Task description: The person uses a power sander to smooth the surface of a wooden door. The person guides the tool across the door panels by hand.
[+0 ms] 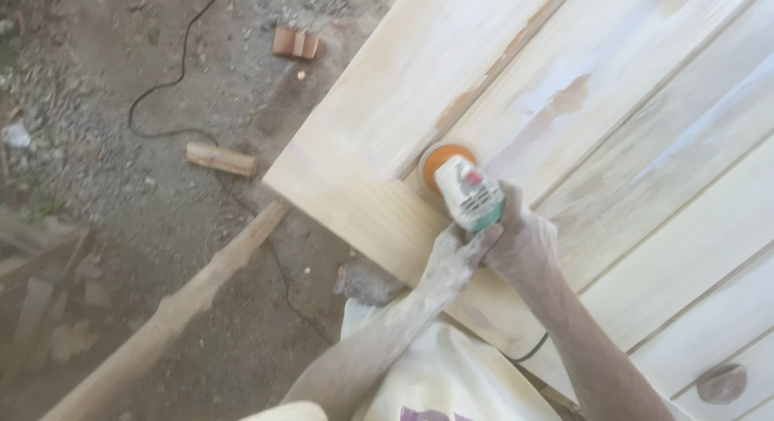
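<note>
A black cable (173,82) snakes over the dirt ground (97,147). Just right of it lies a short wood offcut (222,158); beyond, perhaps a brick piece (295,42); nearer, a long pole (169,316).

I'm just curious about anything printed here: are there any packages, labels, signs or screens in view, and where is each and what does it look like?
Packages, signs, screens: none.
Label: a small red patch on the white-and-green body of the sander, which both dusty hands grip on the pale wooden door; too blurred to make out.
Print: a purple mark on the person's cream shirt, bottom edge, mostly cut off.
</note>
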